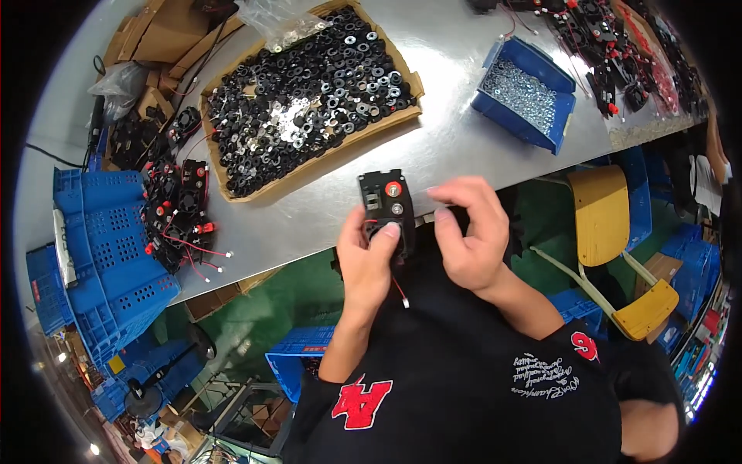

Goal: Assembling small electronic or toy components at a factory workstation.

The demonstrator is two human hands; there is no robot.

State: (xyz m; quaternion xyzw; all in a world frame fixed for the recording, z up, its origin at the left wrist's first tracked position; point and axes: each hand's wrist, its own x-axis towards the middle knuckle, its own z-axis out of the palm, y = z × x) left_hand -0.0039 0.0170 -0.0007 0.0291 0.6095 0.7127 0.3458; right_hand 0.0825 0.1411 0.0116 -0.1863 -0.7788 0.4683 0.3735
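Observation:
My left hand (365, 263) is closed around a black plastic housing (376, 186) at the table's front edge, its thumb pressed on the lower part. On the housing's face are a red round terminal and a silver one below it. Under the hand hangs a thin lead with a white connector (406, 303). Just right of the housing, my right hand (473, 236) is apart from it, thumb and forefinger spread and curved, with nothing visible between them. A shallow cardboard tray (325, 158) of black and silver washers or nut-like rings lies beyond.
A blue bin (506, 124) of small silver washers or nuts stands at the back right. Similar wired black units (185, 205) are heaped at the left by a blue crate (116, 255), with more at the far right. A yellow chair (599, 216) stands right of the table.

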